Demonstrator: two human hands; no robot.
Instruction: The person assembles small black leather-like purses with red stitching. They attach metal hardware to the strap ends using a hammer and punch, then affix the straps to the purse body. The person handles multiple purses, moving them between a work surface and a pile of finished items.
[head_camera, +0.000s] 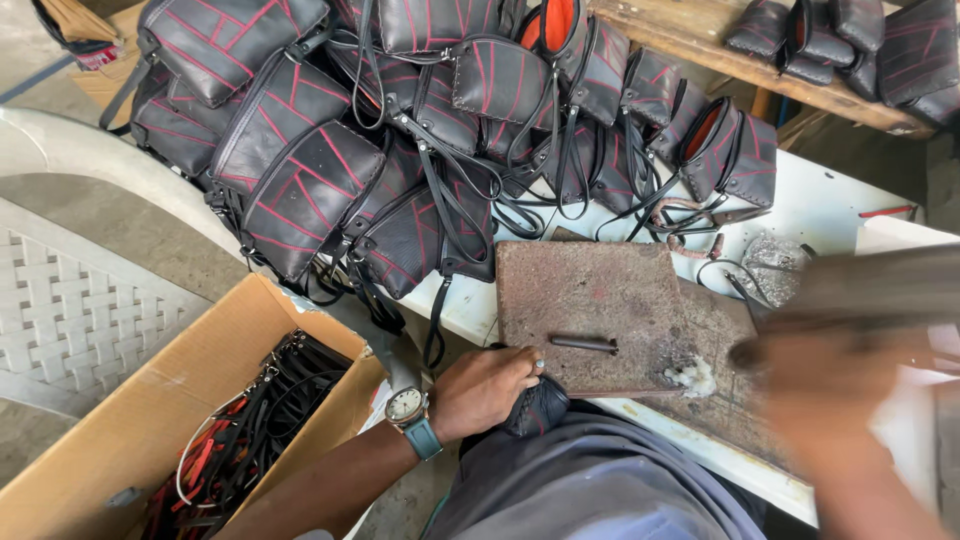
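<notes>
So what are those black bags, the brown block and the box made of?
The bags look like black leather or rubbery sheet, slightly shiny, with red stitched lines. The block looks like rusty iron or stone: flat, reddish-brown, pitted and dull; hard to tell which. The box is plain brown cardboard, with matte, bent flaps.

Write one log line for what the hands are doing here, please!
left hand: rests at slab edge on a black pouch | right hand: blurred, grips a long tool | metal punch: lying on rusty slab | bags: piled behind
</notes>
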